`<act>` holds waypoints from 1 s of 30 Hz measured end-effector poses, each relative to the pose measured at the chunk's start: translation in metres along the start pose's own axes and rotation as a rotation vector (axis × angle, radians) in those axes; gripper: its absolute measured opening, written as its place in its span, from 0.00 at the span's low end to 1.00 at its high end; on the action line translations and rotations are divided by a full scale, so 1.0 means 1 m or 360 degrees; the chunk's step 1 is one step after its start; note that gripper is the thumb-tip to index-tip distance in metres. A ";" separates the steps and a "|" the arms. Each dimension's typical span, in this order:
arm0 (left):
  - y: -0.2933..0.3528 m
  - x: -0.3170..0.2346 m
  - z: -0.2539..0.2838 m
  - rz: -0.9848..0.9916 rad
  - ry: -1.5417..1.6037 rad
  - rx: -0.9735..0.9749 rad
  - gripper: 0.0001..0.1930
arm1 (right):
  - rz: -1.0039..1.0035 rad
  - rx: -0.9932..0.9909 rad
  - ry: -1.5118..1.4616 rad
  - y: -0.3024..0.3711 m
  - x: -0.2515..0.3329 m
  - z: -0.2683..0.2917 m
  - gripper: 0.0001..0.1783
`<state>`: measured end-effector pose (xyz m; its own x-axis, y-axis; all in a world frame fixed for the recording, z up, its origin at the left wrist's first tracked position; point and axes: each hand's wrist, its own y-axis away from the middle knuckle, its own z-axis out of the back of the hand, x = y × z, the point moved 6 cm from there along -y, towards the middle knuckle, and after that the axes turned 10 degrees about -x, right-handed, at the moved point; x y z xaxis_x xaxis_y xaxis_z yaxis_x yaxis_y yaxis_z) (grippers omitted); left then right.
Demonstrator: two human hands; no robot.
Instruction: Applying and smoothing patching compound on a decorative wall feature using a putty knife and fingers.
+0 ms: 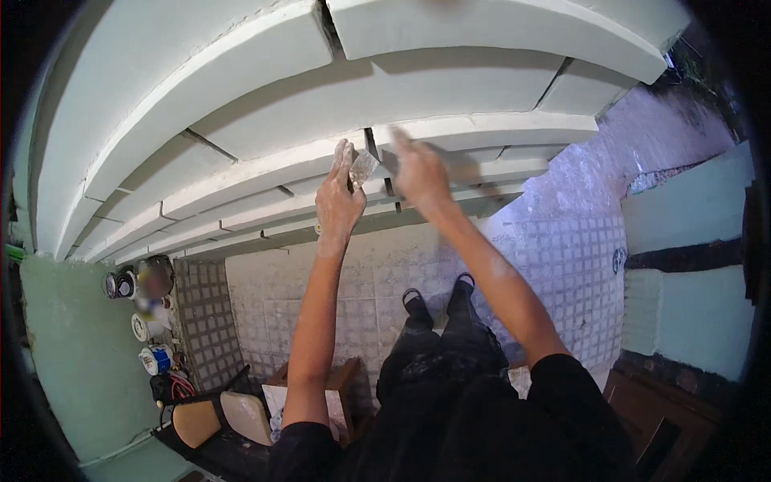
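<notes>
My left hand (340,201), dusted white, is raised to a white ledge. Between its thumb and fingers it grips a small flat scraper blade (363,167) smeared with pale filler. Close by on the right, my right hand (423,175) is smeared by motion, so I cannot make out whether it holds anything. Both hands are in front of a dark vertical gap (370,138) in the white stepped moulding (281,167). Pale dust marks my right forearm (498,269).
Long white ledges (450,28) with dark joints curve overhead. Below lies a tiled floor (321,277), with my sandalled feet (412,296) on it. Buckets (157,359) line the green wall (68,337) at left. Chairs (245,416) and a wooden table (344,377) stand nearer.
</notes>
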<state>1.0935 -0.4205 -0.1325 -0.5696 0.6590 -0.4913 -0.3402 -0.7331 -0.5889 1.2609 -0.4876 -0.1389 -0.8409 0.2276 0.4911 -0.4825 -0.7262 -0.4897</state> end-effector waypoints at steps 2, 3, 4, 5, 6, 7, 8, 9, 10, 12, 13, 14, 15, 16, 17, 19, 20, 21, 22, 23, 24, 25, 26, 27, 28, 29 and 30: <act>0.002 0.008 0.007 0.0001 -0.0035 0.0031 0.36 | -0.0029 -0.0029 0.0205 -0.007 -0.033 0.022 0.34; 0.004 0.012 0.010 -0.0003 -0.0043 0.0044 0.36 | -0.0052 -0.0010 0.0304 -0.010 -0.054 0.044 0.34; 0.004 0.014 0.007 -0.0016 -0.0036 0.0055 0.36 | -0.0127 -0.0011 0.0444 -0.012 -0.082 0.059 0.34; 0.003 0.014 0.005 -0.0021 -0.0022 0.0050 0.36 | -0.0202 -0.0012 0.0583 -0.015 -0.105 0.075 0.34; 0.004 0.013 0.005 -0.0060 -0.0003 0.0013 0.36 | -0.0204 -0.0020 0.0596 -0.015 -0.125 0.085 0.34; 0.004 0.009 0.004 -0.0104 0.0025 -0.0021 0.37 | -0.0227 -0.0192 0.0510 -0.014 -0.144 0.097 0.35; 0.001 0.006 0.002 -0.0108 0.0038 -0.0032 0.37 | -0.0233 -0.0364 0.0413 -0.018 -0.155 0.106 0.36; 0.004 0.010 0.001 -0.0077 -0.0032 -0.0019 0.38 | -0.0401 -0.0121 0.0444 -0.020 -0.130 0.098 0.34; 0.007 0.012 0.001 -0.0059 -0.0090 0.0003 0.39 | -0.0411 0.0039 0.0470 -0.018 -0.088 0.092 0.34; 0.006 0.006 -0.001 -0.0054 -0.0124 0.0047 0.40 | -0.0135 -0.0058 0.0288 -0.010 -0.031 0.056 0.34; 0.004 0.000 -0.002 -0.0042 -0.0169 0.0082 0.41 | 0.0160 -0.0309 0.0083 -0.001 -0.021 0.042 0.35; 0.005 0.000 -0.001 -0.0046 -0.0166 0.0093 0.41 | 0.0148 -0.0307 0.0087 0.001 -0.026 0.041 0.35; 0.005 0.000 0.002 -0.0083 -0.0176 0.0108 0.42 | 0.0072 -0.0200 0.0087 0.003 -0.031 0.036 0.37; 0.003 0.002 0.005 -0.0121 -0.0190 0.0108 0.42 | 0.0008 -0.0101 0.0082 0.000 -0.037 0.032 0.40; 0.003 0.002 0.006 -0.0239 -0.0144 0.0008 0.43 | -0.0070 -0.0103 0.0245 0.000 -0.064 0.038 0.41; 0.002 0.006 0.002 -0.0204 -0.0148 0.0052 0.42 | -0.0220 -0.0025 0.0522 -0.007 -0.134 0.064 0.42; 0.005 0.011 0.006 -0.0163 -0.0158 0.0088 0.42 | -0.0194 -0.0048 0.0561 -0.014 -0.155 0.085 0.42; 0.006 0.009 0.006 -0.0171 -0.0144 0.0094 0.42 | -0.0179 -0.0073 0.0609 -0.022 -0.179 0.107 0.41; 0.007 0.007 0.003 -0.0183 -0.0138 0.0092 0.42 | -0.0167 -0.0218 0.0727 -0.022 -0.204 0.125 0.40; 0.005 0.005 0.000 -0.0190 -0.0142 0.0078 0.42 | -0.0172 -0.0300 0.0711 -0.026 -0.218 0.137 0.40; 0.005 0.003 -0.002 -0.0193 -0.0150 0.0062 0.42 | -0.0172 -0.0380 0.0693 -0.029 -0.227 0.146 0.39; 0.005 0.005 -0.005 -0.0182 -0.0224 0.0090 0.43 | -0.0266 -0.0262 0.0672 -0.031 -0.214 0.140 0.39; 0.006 0.007 -0.005 -0.0185 -0.0227 0.0088 0.43 | -0.0358 -0.0143 0.0647 -0.028 -0.195 0.125 0.39; 0.007 0.007 -0.003 -0.0158 -0.0224 0.0067 0.43 | -0.0217 -0.0192 0.0580 -0.021 -0.161 0.109 0.39; 0.007 0.005 -0.003 -0.0140 -0.0206 0.0056 0.44 | -0.0090 -0.0245 0.0528 -0.014 -0.128 0.097 0.40; 0.006 0.001 -0.002 -0.0118 -0.0223 0.0103 0.44 | 0.0018 -0.0252 0.0343 -0.011 -0.107 0.078 0.41; 0.006 -0.002 -0.002 -0.0124 -0.0214 0.0113 0.44 | 0.0136 -0.0247 0.0149 -0.007 -0.097 0.064 0.42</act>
<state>1.0936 -0.4256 -0.1362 -0.6328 0.6894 -0.3524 -0.4366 -0.6937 -0.5729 1.3616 -0.5461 -0.1372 -0.8961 0.2341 0.3771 -0.4343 -0.6383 -0.6356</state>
